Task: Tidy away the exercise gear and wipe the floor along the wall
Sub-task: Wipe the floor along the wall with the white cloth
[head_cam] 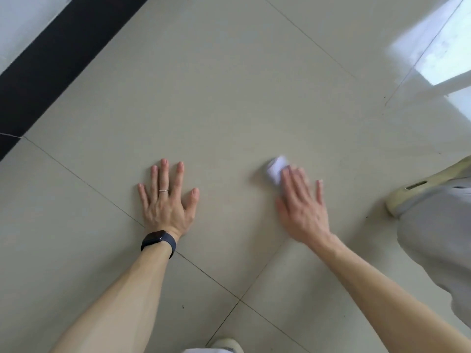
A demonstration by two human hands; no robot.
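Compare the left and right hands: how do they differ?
The left hand lies flat on bare floor, fingers spread and sharp; the right hand is motion-blurred, pressing a white wipe. The left hand has a ring and wristwatch; the right hand has neither. Both are palm-down.

Glossy beige tiled floor, dark grout lines crossing between the hands. Pressed flat on it: left hand. Under right hand: small white crumpled wipe. Right of that, pale cream slipper.
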